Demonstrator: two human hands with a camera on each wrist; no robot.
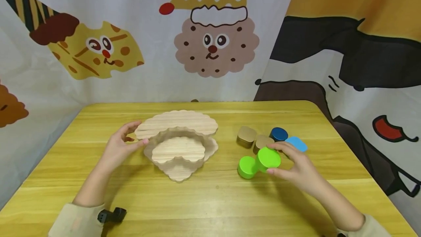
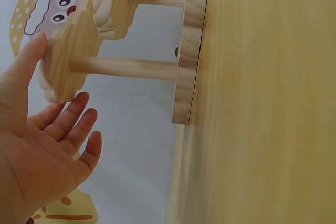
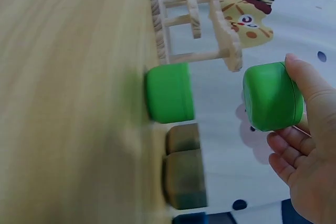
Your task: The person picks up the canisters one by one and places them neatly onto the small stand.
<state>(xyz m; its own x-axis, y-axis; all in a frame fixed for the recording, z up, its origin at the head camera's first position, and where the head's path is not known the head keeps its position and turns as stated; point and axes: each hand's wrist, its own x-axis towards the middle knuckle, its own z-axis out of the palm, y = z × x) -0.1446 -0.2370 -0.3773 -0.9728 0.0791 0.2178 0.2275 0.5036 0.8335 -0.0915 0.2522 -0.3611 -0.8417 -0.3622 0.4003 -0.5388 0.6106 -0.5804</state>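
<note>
A wooden tiered stand [image 1: 179, 145] with scalloped shelves stands mid-table. My left hand [image 1: 141, 132] is at the left edge of its top shelf [image 2: 73, 40]. The thumb [image 2: 31, 51] touches that edge while the fingers [image 2: 79, 114] lie straight, just off the underside. My right hand [image 1: 271, 158] grips a round green tin [image 3: 270, 95] and holds it lifted off the table. A second green tin [image 1: 246, 167] sits on the table just left of it.
Behind the right hand are two tan tins [image 1: 246, 136], a dark blue tin [image 1: 279, 134] and a light blue one [image 1: 296, 143]. The yellow wooden table [image 1: 210, 200] is backed by a cartoon-print curtain [image 1: 210, 46]. A wrist camera [image 1: 112, 215] is strapped on the left sleeve.
</note>
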